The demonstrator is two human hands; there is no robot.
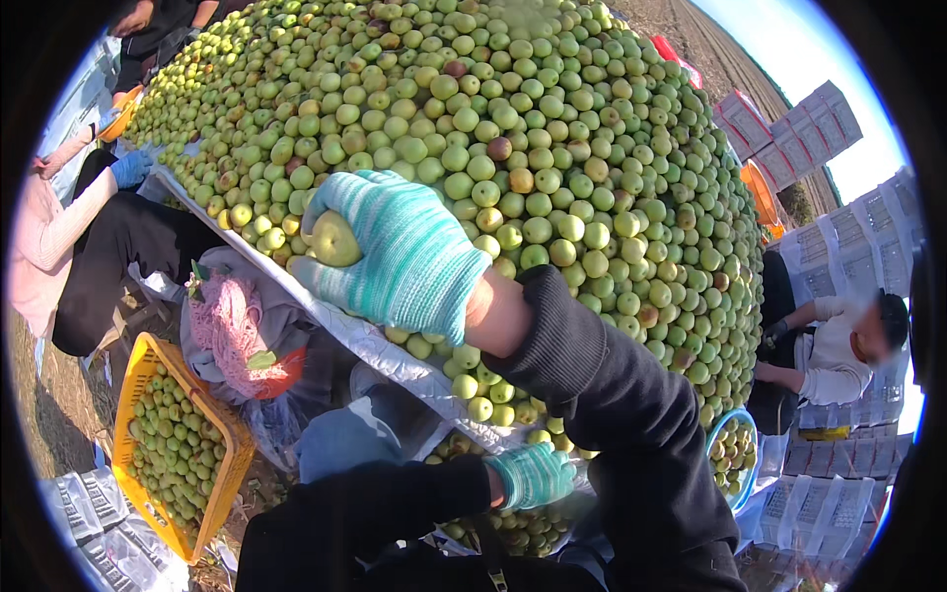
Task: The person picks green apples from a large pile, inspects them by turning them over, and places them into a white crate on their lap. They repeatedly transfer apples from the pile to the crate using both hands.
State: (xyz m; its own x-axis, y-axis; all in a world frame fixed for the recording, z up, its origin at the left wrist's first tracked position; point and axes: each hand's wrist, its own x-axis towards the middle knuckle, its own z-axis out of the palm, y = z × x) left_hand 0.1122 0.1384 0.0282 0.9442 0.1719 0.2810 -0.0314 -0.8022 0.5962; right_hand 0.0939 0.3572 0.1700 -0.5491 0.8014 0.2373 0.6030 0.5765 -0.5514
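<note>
My right hand [390, 247], in a teal striped knit glove, reaches over the left edge of a large heap of round green fruit [552, 148]. Between its thumb and fingers is one yellow-green fruit [335, 240], perhaps a jujube or small apple. My left hand [536, 476], gloved alike, is low in front of me, just above more of the same fruit [523, 533]. Its fingers look curled in, and whatever they hold is hidden. Pale sheeting [365, 340] edges the heap between my hands.
At lower left stands a yellow crate [232, 474] filled with fruit, near a pink knit cloth [232, 331]. A blue tub [755, 474] of fruit is at right. People sit on both sides; one blue-gloved hand [131, 168] shows at left. Stacked boxes [838, 247] rise at right.
</note>
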